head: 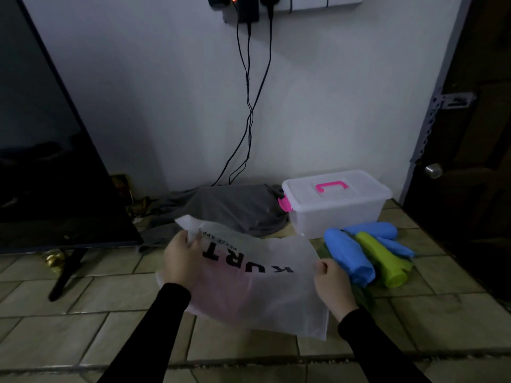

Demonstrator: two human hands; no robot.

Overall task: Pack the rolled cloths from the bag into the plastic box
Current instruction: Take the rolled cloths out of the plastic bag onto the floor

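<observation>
A white fabric bag (257,288) with black lettering is held above the tiled counter. My left hand (181,258) grips its far left edge and my right hand (331,286) grips its right edge. Something pinkish shows faintly through the bag. To the right lie rolled cloths: a blue one (349,257), a lime green one (383,262) and more blue ones (378,230) behind. The clear plastic box (337,214) with pink handle and latch stands behind them, lid on.
A grey cloth heap (229,208) lies by the wall, left of the box. A dark TV screen (47,161) on a stand fills the left. Black cables (249,106) hang down the wall. A dark door (475,134) is at right.
</observation>
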